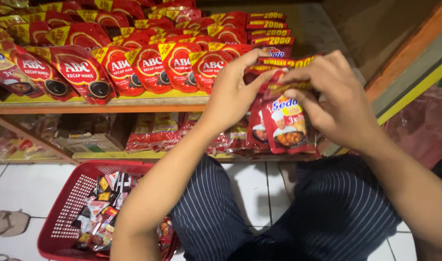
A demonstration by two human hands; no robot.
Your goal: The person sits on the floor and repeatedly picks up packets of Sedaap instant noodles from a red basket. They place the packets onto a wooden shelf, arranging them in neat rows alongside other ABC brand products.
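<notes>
So the biggest thing here is the wooden shelf unit (110,105), and its upper shelf is packed with overlapping rows of red sachets (134,58) with yellow corners, leaning back in layers all the way across. The lower shelf (134,155) has more packets (153,130) lying flatter in the shade, plus what looks like a cardboard box (88,140) on the left, hard to make out. Down on the white tiled floor (18,186) sits a red plastic basket (69,193) with a perforated wall, holding a jumble of small dark and red sachets (102,212). The person is crouched in dark striped trousers (337,212), and a sandal (6,222) lies on the tiles at far left. Now the small stuff: both hands are up in front of the shelf edge holding a strip of red sauce sachets (286,121) that hangs downward. The left hand (235,92) pinches the top of the strip, thumb in front and fingers curled behind. The right hand (334,104) is closed on the same top edge from the other side, fingertips (298,94) pressing the front, so the strip dangles just below and between both sets of fingers.
</notes>
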